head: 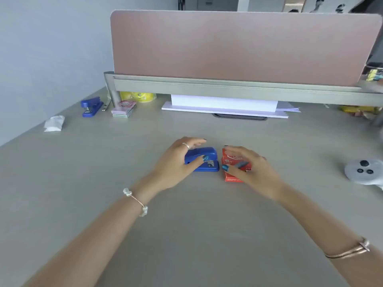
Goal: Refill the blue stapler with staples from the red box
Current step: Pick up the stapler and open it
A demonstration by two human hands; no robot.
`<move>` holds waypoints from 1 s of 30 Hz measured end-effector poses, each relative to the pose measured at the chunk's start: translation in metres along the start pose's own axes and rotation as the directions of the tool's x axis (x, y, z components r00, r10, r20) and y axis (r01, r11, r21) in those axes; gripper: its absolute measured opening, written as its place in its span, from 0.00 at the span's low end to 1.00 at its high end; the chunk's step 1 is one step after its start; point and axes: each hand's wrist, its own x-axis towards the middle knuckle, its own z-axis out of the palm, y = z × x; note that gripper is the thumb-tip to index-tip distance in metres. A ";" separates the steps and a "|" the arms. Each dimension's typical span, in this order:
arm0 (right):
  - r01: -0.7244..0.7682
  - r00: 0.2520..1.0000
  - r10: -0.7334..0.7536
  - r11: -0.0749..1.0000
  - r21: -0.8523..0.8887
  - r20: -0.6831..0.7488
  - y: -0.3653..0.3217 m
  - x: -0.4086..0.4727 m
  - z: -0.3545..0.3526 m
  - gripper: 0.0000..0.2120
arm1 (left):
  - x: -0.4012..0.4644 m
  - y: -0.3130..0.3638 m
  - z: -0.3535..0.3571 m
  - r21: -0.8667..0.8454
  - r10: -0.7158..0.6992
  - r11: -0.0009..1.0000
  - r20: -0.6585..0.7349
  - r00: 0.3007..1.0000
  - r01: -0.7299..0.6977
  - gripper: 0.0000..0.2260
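A small blue stapler [209, 154] lies closed on the grey desk [186, 224] at its middle. My left hand [176, 163] wraps it from the left, thumb on the near side and fingers over the far side. Right beside it, a finger's width apart, lies the red staple box [235, 159], closed, with a picture of staples on its top. My right hand [253, 171] covers the box from the right, thumb on its near left edge and fingers arched over the far edge; the hand is slightly blurred.
A second, larger blue stapler [91, 106] sits at the back left near a crumpled tissue [53, 123], sticky notes [123, 109] and a yellow roll [141, 96]. White paper [223, 104] lies under the pink divider [238, 46]. A grey controller [364, 171] rests at the right.
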 end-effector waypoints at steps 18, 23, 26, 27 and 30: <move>-0.007 0.998 0.021 0.974 -0.225 0.059 0.013 0.041 0.026 0.09 | 0.027 -0.030 0.012 0.113 0.056 0.992 0.048 0.997 -0.062 0.13; -0.020 0.997 0.036 0.979 -0.201 0.072 0.009 0.043 0.023 0.09 | 0.028 -0.029 0.010 0.110 0.089 0.990 0.035 0.995 -0.093 0.15; -0.021 0.997 0.036 0.979 -0.203 0.068 0.007 0.042 0.022 0.09 | 0.029 -0.028 0.009 0.089 0.085 0.992 0.031 0.996 -0.087 0.15; -0.021 0.997 0.035 0.979 -0.204 0.065 0.006 0.041 0.022 0.09 | 0.028 -0.028 0.010 0.085 0.087 0.992 0.024 0.996 -0.088 0.14; -0.024 0.997 0.037 0.977 -0.210 0.062 0.003 0.037 0.022 0.10 | 0.025 -0.030 0.010 0.086 0.101 0.991 0.035 0.994 -0.104 0.14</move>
